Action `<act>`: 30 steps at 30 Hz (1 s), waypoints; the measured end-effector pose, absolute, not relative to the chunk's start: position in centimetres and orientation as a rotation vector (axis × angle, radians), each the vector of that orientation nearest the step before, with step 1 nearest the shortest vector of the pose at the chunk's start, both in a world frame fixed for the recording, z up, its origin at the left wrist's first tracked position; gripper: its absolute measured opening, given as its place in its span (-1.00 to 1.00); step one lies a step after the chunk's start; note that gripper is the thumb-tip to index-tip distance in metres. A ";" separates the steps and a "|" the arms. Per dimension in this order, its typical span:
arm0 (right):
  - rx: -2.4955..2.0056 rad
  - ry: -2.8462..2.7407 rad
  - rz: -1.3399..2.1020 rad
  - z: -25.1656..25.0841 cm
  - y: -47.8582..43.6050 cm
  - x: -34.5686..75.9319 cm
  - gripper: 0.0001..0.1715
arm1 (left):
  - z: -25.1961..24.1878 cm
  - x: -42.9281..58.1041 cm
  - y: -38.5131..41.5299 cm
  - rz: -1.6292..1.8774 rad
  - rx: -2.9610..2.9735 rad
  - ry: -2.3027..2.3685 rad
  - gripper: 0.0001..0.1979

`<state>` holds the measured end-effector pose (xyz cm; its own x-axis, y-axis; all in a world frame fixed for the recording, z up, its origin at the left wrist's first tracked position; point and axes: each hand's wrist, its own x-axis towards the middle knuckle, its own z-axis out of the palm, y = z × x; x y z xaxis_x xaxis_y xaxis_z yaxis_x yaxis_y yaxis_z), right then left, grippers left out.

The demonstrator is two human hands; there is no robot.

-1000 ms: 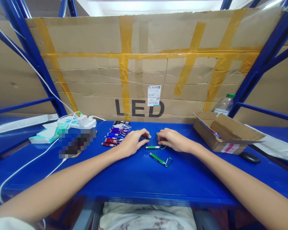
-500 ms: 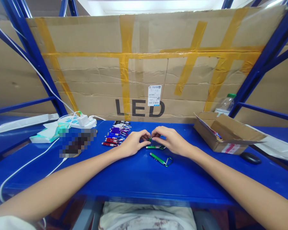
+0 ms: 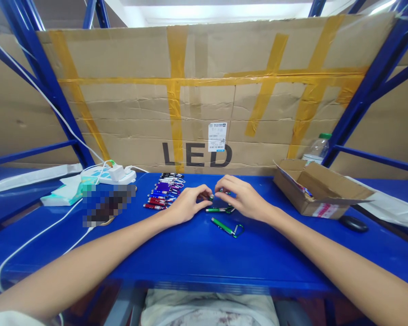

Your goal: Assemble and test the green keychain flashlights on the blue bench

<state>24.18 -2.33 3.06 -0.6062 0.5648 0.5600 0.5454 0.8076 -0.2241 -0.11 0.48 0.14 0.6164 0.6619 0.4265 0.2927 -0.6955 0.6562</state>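
Note:
My left hand [image 3: 189,204] pinches a small green piece [image 3: 211,198] between thumb and fingertips. Just across a narrow gap, my right hand [image 3: 242,198] is closed with its fingers curled around a green keychain flashlight [image 3: 227,192], mostly hidden by the fingers. Below the hands lies a second green flashlight [image 3: 216,210], its clip end partly under my right hand. Nearer to me rests a third green flashlight [image 3: 222,225] with a green carabiner [image 3: 238,231]. Left of my left hand, several flashlights [image 3: 161,193] in red, blue, purple, silver and black lie in a row.
An open cardboard box [image 3: 318,192] stands at the right, with a black mouse [image 3: 353,223] beside it and a bottle [image 3: 318,148] behind. At the left are a power strip [image 3: 114,174], a tissue pack [image 3: 63,192], white cables and a blurred-out item [image 3: 109,206]. A large cardboard sheet [image 3: 139,108] closes the back.
The fingertips of my two hands have moved slightly apart, and more of the item in my right hand shows. The view has shifted a little. The loose flashlights stay put.

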 end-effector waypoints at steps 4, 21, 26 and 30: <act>-1.119 -2.471 0.021 3.3 -1.4 25.7 -0.92 | 0.5 -0.2 0.4 0.927 2.383 0.773 -0.93; -1.146 -2.694 0.202 2.0 -0.5 26.3 -0.82 | 0.3 -0.1 0.4 0.905 2.346 0.819 -0.88; -1.107 -2.679 0.185 1.6 -0.4 26.2 -0.75 | 0.0 -0.1 0.5 0.893 2.314 0.835 -0.86; -1.120 -2.638 0.190 1.4 -0.4 25.9 -0.74 | 0.1 -0.1 0.5 0.891 2.312 0.845 -0.85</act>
<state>25.86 -0.42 1.36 -0.6656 0.7207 0.1939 0.6856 0.6931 -0.2228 -0.09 0.49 0.05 0.5891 0.7023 0.3997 0.3618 -0.6715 0.6466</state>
